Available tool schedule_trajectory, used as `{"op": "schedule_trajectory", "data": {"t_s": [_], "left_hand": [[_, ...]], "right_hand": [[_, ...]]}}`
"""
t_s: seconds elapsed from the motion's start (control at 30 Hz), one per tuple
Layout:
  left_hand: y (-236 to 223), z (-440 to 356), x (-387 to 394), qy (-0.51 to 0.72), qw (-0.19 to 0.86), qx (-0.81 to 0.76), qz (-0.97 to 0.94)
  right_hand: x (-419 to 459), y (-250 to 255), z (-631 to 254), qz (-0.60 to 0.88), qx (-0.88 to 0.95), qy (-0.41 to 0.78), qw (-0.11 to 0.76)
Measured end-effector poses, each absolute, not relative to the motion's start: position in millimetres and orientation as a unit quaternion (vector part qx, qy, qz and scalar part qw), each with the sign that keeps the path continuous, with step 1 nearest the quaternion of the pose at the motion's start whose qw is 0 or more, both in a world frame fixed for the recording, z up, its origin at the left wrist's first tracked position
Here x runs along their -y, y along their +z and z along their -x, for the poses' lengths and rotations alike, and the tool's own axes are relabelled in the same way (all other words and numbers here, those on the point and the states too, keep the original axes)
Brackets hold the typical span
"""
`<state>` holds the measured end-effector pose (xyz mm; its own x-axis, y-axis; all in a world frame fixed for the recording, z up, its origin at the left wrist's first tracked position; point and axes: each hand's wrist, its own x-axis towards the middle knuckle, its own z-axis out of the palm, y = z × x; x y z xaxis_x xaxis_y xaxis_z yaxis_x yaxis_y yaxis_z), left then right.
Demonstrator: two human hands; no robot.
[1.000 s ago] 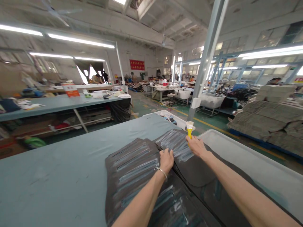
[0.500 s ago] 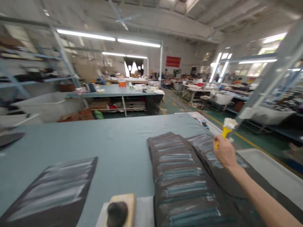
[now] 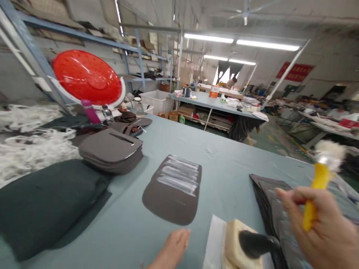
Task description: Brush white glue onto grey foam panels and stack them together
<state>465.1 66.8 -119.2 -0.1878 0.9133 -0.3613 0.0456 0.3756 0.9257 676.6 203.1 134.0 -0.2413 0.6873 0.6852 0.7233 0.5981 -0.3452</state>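
My right hand (image 3: 322,228), at the right, is closed around the yellow handle of a paintbrush (image 3: 319,194), its pale bristles pointing up. A dark grey panel (image 3: 174,203) lies flat in the middle of the table, its far part streaked with whitish wet strokes. Just below its near edge is my left hand (image 3: 172,246), fingers curled together, with nothing visible in them and apart from the panel. Under my right hand lies a stack of dark slotted panels (image 3: 276,209). Between the hands sits a cream block with a black knob (image 3: 235,243), on a white sheet.
At the left are a stack of grey panels (image 3: 109,147), dark green cloth (image 3: 50,205), white stringy material (image 3: 36,149) and a magenta bottle (image 3: 90,111). Behind them stands a large red round lid or basin (image 3: 86,76). A second table (image 3: 202,99) and shelves stand farther back.
My view has swung left, bringing the left-hand stacks and red round object into sight. My left hand has appeared near the streaked panel. My right hand still holds the brush, now closer to me.
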Motion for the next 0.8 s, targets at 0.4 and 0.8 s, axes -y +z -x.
{"op": "schedule_trajectory", "data": {"t_s": [0.4, 0.8], "left_hand": [[-176, -183, -199, 0.234, 0.187, -0.896, -0.329], [-198, -146, -262, 0.194, 0.208, -0.903, -0.321]], "right_hand": [[-296, -158, -453, 0.613, 0.749, 0.135, 0.211], [-334, -196, -432, 0.706, 0.666, 0.182, 0.156]]}}
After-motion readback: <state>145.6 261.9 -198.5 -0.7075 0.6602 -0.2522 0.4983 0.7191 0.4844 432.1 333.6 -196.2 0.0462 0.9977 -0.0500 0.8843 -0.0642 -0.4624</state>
